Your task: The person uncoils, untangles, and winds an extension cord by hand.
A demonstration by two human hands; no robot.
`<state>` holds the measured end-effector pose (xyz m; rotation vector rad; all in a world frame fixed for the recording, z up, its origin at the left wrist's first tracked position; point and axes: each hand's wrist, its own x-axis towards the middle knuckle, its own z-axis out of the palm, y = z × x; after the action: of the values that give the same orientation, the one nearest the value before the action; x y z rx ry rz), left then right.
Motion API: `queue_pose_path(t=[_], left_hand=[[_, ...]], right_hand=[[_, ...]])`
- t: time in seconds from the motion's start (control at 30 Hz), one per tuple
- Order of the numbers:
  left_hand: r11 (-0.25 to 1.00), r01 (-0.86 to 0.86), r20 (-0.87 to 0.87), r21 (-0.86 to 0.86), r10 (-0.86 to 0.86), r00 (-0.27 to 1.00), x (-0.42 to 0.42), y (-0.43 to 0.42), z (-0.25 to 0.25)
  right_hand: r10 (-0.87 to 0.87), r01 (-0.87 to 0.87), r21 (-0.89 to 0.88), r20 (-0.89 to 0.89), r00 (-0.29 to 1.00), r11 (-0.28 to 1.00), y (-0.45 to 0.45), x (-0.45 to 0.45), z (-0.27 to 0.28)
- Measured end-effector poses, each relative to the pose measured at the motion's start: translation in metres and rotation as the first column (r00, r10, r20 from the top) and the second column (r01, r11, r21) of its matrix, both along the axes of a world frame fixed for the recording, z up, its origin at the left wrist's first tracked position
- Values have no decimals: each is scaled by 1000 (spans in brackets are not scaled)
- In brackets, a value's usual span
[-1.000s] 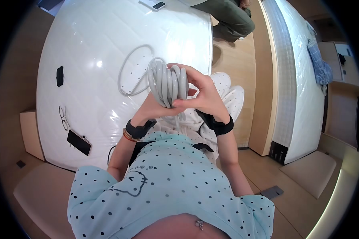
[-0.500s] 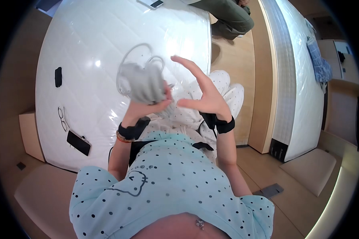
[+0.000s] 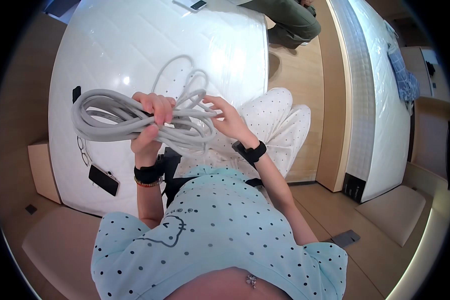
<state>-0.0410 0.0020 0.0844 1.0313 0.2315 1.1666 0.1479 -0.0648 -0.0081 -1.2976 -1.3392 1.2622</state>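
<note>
A thick grey cable, wound into a long coil of several loops, is held above my lap. My left hand wraps round the middle of the coil, fingers over the top and thumb in front. At the coil's right end, my right hand has its fingers apart and stretched toward the loops, and I cannot tell whether the fingertips touch them. A thinner loose length of the cable loops beyond the coil over the mattress.
I sit on a plastic-covered white mattress. A phone, glasses and a small black item lie at left. At the far edge are a white device and another person's leg. A second mattress stands at right.
My left hand has moved the coil left and turned it, so its loops now stretch out sideways. My right hand has come left and down, closer to the coil's right end.
</note>
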Motion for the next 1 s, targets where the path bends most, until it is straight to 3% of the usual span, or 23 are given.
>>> queue_pose_path(t=[0.07,0.17,0.27,0.33,0.37,0.43,0.5,0.53,0.63,0.73,0.9,0.93,1.0], left_hand=[[999,20,68,-49,-17,998,1,-1,-1],[996,19,145,-85,-6,989,0,-2,1],[991,88,284,-101,-56,957,-4,1,1],[983,144,363,-111,-95,927,-5,0,5],[981,162,354,-102,-116,928,-3,-1,5],[976,201,333,-88,-162,929,-2,-4,3],[959,278,211,-55,-261,942,2,-4,-1],[950,305,149,-61,-294,944,6,-7,-1],[926,354,-18,-132,-359,933,11,-16,-1],[922,327,-236,-209,-372,898,10,-18,-6],[973,101,-637,-207,-213,741,8,-23,-10],[970,102,-653,-219,-224,724,6,-21,-9],[978,76,-601,-194,-179,779,1,-20,-14]], right_hand=[[13,-15,36,53,998,999,1,2,1],[80,-79,50,-3,997,996,1,8,6],[-42,-12,-151,-352,935,988,5,23,-12],[-170,20,-403,-340,925,915,16,33,-19],[-231,33,-519,-322,918,854,24,37,-24],[-288,-61,-557,-518,806,828,43,39,-32],[-373,-170,-601,-667,644,781,61,39,-29],[-362,-178,-581,-687,630,794,69,38,-32],[-283,-103,-487,-654,702,867,81,39,-24],[-179,1,-426,-377,909,905,76,41,-1],[-130,100,-191,-151,980,977,68,48,30],[-127,114,-134,-94,987,984,65,52,32],[-248,228,113,209,946,967,58,62,36]])
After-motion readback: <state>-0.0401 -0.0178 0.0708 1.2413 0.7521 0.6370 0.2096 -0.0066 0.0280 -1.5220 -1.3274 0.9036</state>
